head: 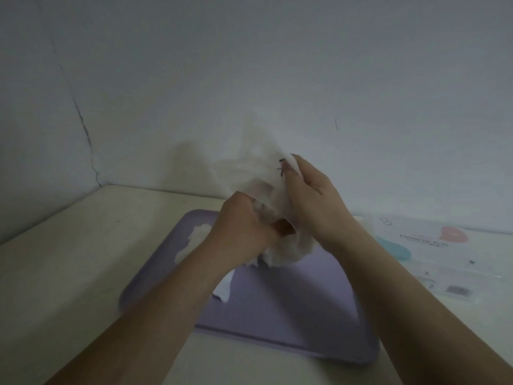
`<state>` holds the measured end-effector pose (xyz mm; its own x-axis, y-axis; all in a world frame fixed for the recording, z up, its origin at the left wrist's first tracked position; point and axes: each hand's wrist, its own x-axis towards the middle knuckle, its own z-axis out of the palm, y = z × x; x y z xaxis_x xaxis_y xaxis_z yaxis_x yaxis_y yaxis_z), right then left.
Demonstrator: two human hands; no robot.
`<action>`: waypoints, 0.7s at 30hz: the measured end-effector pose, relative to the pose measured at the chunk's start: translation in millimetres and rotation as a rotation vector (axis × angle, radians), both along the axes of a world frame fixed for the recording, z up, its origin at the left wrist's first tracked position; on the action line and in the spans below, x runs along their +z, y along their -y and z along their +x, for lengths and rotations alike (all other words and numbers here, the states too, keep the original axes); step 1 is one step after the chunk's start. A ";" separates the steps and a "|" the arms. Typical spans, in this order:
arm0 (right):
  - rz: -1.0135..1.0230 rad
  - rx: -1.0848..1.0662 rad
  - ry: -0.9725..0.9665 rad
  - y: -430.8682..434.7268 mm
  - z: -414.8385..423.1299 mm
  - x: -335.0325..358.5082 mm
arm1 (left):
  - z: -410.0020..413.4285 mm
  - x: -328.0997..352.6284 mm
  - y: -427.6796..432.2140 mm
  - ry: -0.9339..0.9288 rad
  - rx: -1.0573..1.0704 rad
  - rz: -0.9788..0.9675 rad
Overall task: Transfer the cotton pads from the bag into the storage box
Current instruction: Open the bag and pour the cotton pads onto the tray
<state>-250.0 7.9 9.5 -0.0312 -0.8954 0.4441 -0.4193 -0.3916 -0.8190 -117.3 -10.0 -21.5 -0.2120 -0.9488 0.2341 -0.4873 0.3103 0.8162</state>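
Observation:
A thin, see-through plastic bag (258, 165) is held up above a purple tray (299, 309), its open end pointing down. My right hand (316, 201) grips the bag's upper part. My left hand (244, 226) grips the bag near its mouth, where a clump of white cotton pads (280, 252) hangs out. More white cotton (194, 240) lies on the tray's far left, and a white pad (225, 287) lies beside my left forearm. No storage box can be made out apart from the tray.
The tray sits on a cream table (69, 273) set against a grey wall. A flat clear package (433, 251) printed "COSMETIC PUFF", with pink and blue shapes, lies on the table to the right of the tray.

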 end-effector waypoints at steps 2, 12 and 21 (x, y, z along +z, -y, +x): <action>-0.043 -0.111 0.054 5.1 -9.1 -0.2 | 5.7 -5.1 -0.8 -0.012 0.031 -0.141; -0.116 -0.310 0.131 8.2 -45.4 15.9 | 18.2 -22.5 16.3 0.377 -0.121 -0.264; 0.038 -0.130 -0.297 -1.3 -1.3 6.7 | -2.6 -7.9 -4.8 -0.176 -0.193 0.002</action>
